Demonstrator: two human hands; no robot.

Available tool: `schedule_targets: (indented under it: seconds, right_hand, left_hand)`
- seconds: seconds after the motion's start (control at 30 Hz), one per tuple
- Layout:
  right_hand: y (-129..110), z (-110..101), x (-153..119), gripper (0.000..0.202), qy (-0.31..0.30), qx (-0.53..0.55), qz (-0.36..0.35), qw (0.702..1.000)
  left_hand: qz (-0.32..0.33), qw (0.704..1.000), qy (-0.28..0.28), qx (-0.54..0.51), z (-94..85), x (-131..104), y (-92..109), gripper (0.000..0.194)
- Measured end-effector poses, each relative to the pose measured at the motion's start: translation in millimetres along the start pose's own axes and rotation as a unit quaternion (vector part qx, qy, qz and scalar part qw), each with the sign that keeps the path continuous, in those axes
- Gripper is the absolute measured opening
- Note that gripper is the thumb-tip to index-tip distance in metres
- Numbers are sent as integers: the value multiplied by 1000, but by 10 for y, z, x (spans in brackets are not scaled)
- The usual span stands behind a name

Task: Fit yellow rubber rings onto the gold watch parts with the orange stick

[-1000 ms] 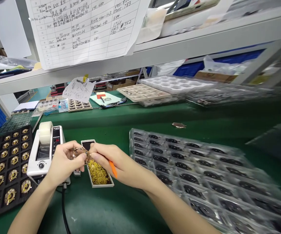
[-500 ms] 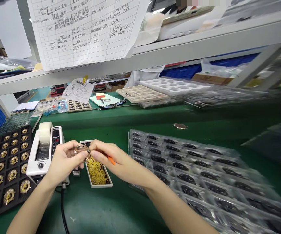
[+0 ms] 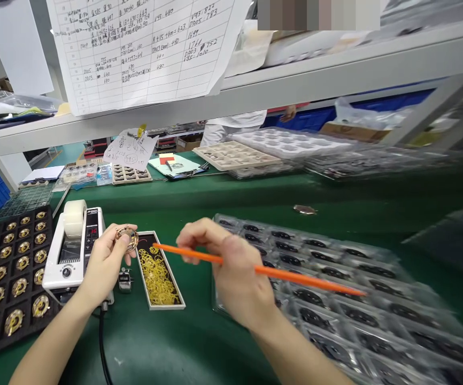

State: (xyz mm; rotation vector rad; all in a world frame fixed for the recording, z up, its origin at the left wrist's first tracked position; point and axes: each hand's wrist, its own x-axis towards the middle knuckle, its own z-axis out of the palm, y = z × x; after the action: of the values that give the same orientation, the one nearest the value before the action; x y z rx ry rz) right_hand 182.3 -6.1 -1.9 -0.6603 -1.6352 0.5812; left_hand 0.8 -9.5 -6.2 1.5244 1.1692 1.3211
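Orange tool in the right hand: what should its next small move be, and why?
I'd probably lower the orange tool slightly toward the yellow rings: the right hand points its tip over the white-rimmed box holding them, while the left hand holds a round metal part near the box.

R hand [image 3: 241,280] now apart from L hand [image 3: 107,262] & round metal part [image 3: 132,238], shifted right; orange stick [image 3: 311,281] now mostly exposed, approx. horiz.
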Motion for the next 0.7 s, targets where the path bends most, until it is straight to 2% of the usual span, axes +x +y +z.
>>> schedule_targets:
  seconds: [0.1, 0.17, 0.3, 0.4, 0.53, 0.6, 0.7]
  right_hand:
    - [-35, 90, -84, 41, -32, -69, -85, 994]
    - [-19, 167, -116, 31, -25, -110, -125, 986]
    - [23, 275, -134, 22, 3, -151, -154, 976]
    - [48, 281, -117, 20, 8, -144, -178, 973]
    - [97, 184, -46, 22, -36, -62, -147, 987]
    - [115, 130, -13, 24, -25, -24, -124, 992]
    - [120, 101, 3, 24, -6, -20, -137, 990]
  left_hand:
    - [5, 1000, 6, 3, 20, -27, 19, 24]
    - [9, 1000, 10, 2, 36, -45, 34, 25]
    - [22, 999, 23, -11, 65, -58, 26, 24]
    - [28, 999, 25, -13, 67, -49, 4, 22]
    - [26, 999, 29, -18, 32, -30, 0, 23]
    - [21, 999, 32, -15, 17, -26, 7, 23]
    - [14, 999, 28, -18, 20, -27, 15, 23]
